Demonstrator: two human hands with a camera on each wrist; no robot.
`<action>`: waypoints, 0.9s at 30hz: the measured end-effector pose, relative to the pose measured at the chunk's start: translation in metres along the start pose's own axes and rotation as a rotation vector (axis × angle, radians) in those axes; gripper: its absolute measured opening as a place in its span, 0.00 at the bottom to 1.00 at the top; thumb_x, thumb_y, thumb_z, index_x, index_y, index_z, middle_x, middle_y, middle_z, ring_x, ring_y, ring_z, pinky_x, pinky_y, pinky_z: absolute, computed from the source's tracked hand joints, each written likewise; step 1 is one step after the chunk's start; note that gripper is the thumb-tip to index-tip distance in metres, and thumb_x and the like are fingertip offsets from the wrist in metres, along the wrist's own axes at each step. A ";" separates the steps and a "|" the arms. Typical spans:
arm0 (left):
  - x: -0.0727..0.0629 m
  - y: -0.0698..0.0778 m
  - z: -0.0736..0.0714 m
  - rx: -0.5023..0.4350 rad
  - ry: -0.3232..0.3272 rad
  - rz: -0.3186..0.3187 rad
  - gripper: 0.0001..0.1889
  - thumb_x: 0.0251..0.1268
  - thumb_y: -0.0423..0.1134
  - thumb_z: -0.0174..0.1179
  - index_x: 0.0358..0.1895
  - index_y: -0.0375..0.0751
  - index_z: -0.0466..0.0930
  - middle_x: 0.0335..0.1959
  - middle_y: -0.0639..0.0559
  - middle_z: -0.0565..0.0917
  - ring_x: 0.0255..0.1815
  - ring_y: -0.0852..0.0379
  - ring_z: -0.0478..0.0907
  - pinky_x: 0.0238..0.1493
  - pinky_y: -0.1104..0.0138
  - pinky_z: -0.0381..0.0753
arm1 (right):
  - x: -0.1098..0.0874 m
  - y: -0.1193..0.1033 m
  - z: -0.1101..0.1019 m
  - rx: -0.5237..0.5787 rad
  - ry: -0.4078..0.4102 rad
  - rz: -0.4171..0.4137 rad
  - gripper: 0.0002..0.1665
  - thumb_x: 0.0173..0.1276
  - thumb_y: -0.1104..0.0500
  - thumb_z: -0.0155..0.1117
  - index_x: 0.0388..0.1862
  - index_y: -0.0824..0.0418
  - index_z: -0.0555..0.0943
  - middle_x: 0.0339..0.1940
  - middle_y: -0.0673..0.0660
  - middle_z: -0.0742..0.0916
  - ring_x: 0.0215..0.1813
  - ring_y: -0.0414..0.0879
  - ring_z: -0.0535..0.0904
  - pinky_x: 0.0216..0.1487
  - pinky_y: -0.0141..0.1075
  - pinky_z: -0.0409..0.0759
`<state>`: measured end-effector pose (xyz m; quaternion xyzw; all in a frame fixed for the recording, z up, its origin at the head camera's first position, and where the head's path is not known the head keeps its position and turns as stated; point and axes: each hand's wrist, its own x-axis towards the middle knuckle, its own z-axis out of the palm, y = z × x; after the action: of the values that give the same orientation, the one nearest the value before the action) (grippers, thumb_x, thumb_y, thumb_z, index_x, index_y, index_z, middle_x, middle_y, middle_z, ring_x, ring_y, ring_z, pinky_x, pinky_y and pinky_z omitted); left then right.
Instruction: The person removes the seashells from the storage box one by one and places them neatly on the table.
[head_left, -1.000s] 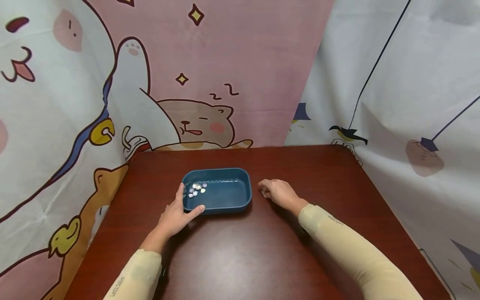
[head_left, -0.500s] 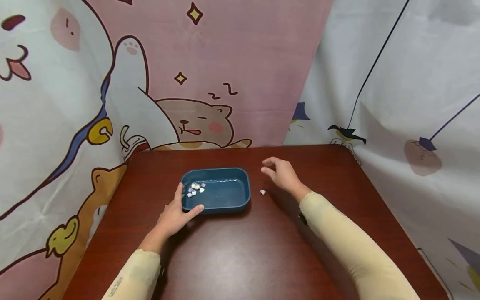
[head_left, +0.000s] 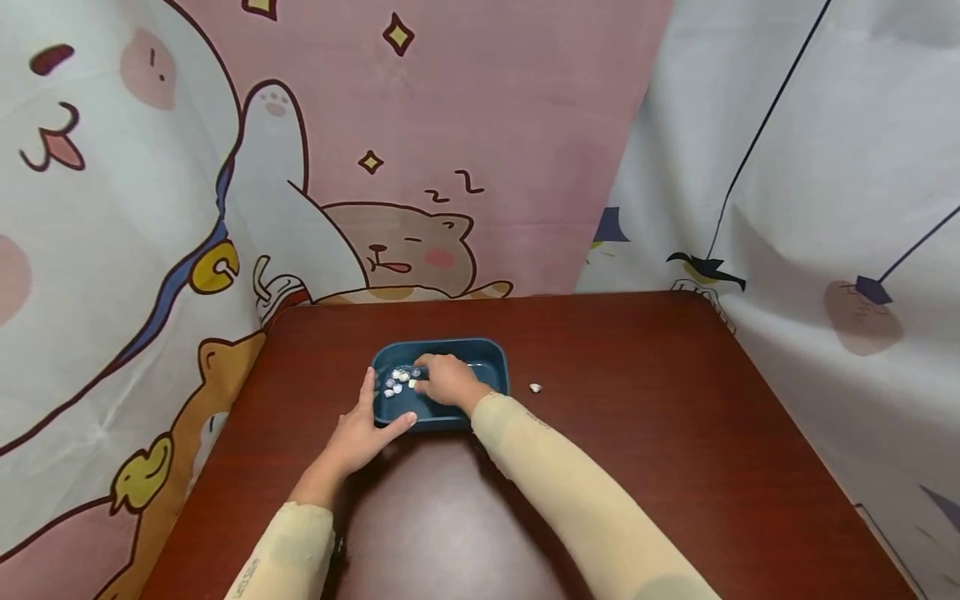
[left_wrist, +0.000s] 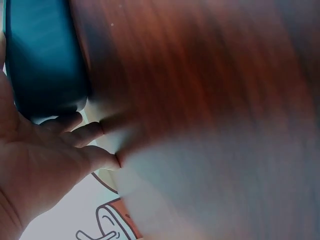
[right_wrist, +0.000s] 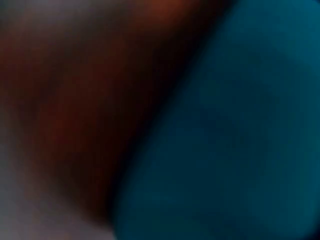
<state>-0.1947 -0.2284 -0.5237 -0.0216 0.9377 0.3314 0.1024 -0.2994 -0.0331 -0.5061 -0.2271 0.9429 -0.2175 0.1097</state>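
Observation:
A blue rectangular tray (head_left: 491, 367) sits on the table, with several small white and pale purple shell-like pieces (head_left: 393, 384) in its left part. My left hand (head_left: 356, 433) rests at the tray's front left corner, thumb laid along the front rim and fingers spread against the left side. Inside the tray is my right hand (head_left: 452, 382), thumb and forefinger apart, tips right at the nearest pieces. A single similar white piece (head_left: 536, 388) lies on the table just right of the tray. The right wrist view is blurred and shows mostly the tray wall.
The dark red-brown wooden table (head_left: 622, 350) extends around the tray on all sides. Behind and beside it hang cloth sheets (head_left: 525, 125) printed with cartoon animals.
My right hand rises off the small piece on the table, leaving it there, then swings left and down into the tray. My left hand keeps its place at the tray.

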 end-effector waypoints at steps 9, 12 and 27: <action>0.000 0.001 0.007 -0.039 0.027 0.029 0.68 0.65 0.80 0.58 0.88 0.51 0.21 0.89 0.34 0.51 0.85 0.24 0.57 0.82 0.26 0.38 | 0.013 0.001 0.021 -0.087 0.022 0.030 0.29 0.79 0.44 0.67 0.75 0.48 0.80 0.71 0.55 0.85 0.73 0.50 0.80 0.74 0.47 0.79; 0.000 0.000 0.009 -0.041 0.028 0.034 0.68 0.64 0.80 0.58 0.88 0.51 0.22 0.89 0.35 0.52 0.85 0.24 0.57 0.82 0.26 0.38 | 0.013 0.000 0.021 -0.096 -0.002 0.038 0.25 0.80 0.45 0.66 0.72 0.49 0.83 0.71 0.54 0.86 0.73 0.50 0.81 0.74 0.47 0.79; 0.003 -0.005 0.006 -0.055 0.048 0.031 0.68 0.63 0.81 0.59 0.88 0.52 0.22 0.89 0.35 0.53 0.86 0.26 0.56 0.82 0.26 0.37 | 0.014 0.001 0.015 -0.121 0.077 0.049 0.08 0.76 0.50 0.72 0.39 0.53 0.90 0.37 0.47 0.91 0.40 0.42 0.85 0.51 0.40 0.86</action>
<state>-0.1963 -0.2282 -0.5317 -0.0177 0.9307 0.3578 0.0738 -0.3071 -0.0443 -0.5209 -0.2018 0.9631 -0.1658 0.0646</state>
